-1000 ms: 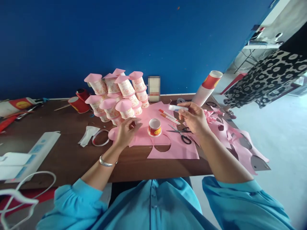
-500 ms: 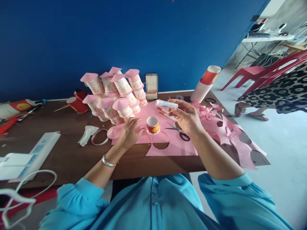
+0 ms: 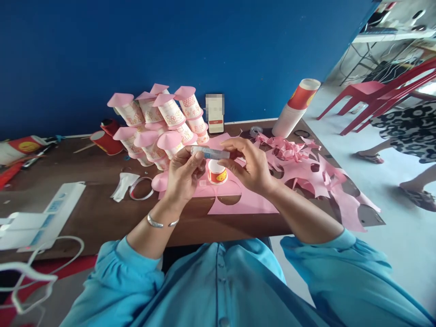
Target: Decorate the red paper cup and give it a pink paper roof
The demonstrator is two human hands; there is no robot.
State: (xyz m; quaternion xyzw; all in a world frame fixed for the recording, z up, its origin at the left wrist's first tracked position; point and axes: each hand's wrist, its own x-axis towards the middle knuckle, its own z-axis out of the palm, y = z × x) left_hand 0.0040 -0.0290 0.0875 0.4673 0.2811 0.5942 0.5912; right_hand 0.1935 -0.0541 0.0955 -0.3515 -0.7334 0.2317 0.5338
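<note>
A small whitish tube that looks like a glue stick [image 3: 215, 153] lies level between my two hands, above the table. My left hand [image 3: 184, 176] pinches its left end, and my right hand [image 3: 251, 164] has thumb and fingers around the right end. Just below it stands a short red, yellow and white paper cup piece [image 3: 217, 174] on pink sheet [image 3: 252, 203]. The scissors and pens are hidden behind my right hand. Left of my hands, several white cups with pink cone roofs [image 3: 170, 112] are stacked like towers.
Pink paper scraps [image 3: 293, 152] cover the table's right side. Behind stand a phone [image 3: 215, 119] and a tall cup stack [image 3: 295, 109]. A tape-like ring [image 3: 141, 188], a power strip [image 3: 56, 213] and red cups [image 3: 106, 141] lie left. A person's legs [image 3: 374, 152] show at right.
My right hand has brought the glue stick leftward, and my left hand has risen and closed on its other end. The person at right has stepped, with both feet now apart.
</note>
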